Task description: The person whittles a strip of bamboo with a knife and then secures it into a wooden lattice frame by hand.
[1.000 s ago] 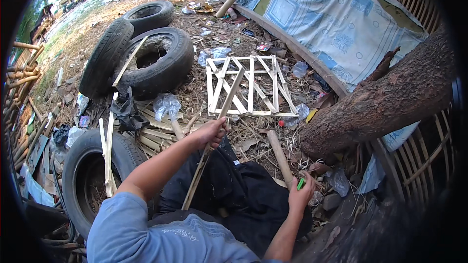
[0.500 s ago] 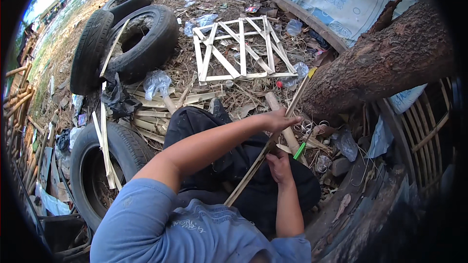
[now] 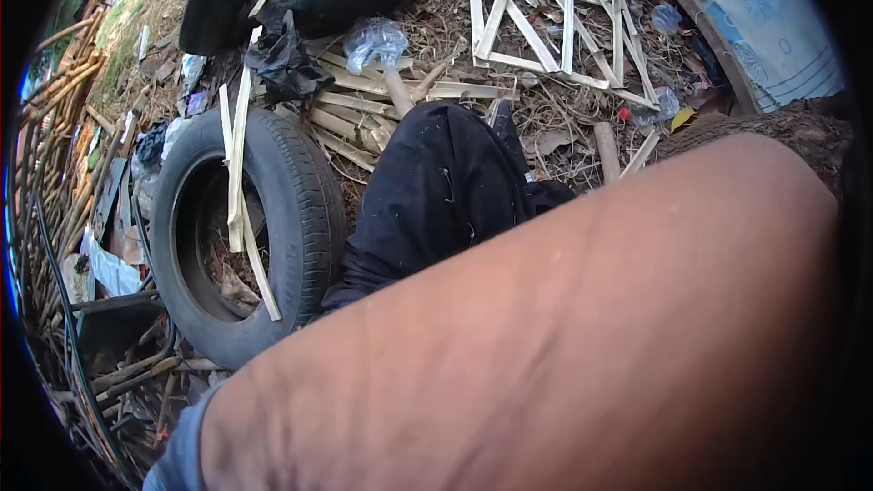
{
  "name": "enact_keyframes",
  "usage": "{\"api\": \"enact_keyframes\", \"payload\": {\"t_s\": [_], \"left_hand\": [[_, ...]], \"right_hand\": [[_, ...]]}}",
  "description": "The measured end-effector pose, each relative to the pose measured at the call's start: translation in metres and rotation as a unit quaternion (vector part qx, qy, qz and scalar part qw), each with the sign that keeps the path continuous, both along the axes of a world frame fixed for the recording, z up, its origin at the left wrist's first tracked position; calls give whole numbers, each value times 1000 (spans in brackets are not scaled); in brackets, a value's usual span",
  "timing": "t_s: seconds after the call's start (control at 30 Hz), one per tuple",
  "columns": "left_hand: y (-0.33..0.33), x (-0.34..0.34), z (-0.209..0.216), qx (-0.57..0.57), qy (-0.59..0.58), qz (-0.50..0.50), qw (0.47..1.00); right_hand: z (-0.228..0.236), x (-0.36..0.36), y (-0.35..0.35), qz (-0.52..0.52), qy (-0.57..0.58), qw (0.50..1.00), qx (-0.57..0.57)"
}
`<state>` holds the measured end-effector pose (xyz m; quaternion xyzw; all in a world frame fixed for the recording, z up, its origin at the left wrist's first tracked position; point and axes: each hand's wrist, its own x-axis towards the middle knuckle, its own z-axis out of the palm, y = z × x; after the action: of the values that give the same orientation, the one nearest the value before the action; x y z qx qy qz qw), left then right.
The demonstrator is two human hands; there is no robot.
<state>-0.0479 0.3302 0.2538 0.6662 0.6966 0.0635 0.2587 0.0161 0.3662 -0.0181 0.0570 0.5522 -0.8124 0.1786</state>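
Bamboo strip (image 3: pixel 641 154), its end showing right of centre. The left arm (image 3: pixel 527 309) has swung across the lower right, hiding both hands; their work and finger grip cannot be told.

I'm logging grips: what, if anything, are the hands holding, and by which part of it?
That cannot be told: neither of the hands is in sight, and a bare left arm fills the foreground.
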Motion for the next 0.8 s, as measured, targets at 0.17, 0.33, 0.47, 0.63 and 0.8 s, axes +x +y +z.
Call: {"api": "enact_keyframes", "payload": {"t_s": [0.17,0.33,0.47,0.63,0.8], "left_hand": [[18,16,-2,11,-25,-45,999],[4,30,-4,-6,-42,-74,996],[-15,44,-11,-27,-83,-102,991],[-67,78,-32,39,-337,-169,925],[-180,140,-53,332,-638,-132,681]], "right_hand": [[1,9,32,-7,9,1000,21],[-4,9,15,25,35,999,23],[-16,14,0,34,48,998,14],[8,34,44,-88,1,995,53],[13,19,39,-66,42,993,87]]}}
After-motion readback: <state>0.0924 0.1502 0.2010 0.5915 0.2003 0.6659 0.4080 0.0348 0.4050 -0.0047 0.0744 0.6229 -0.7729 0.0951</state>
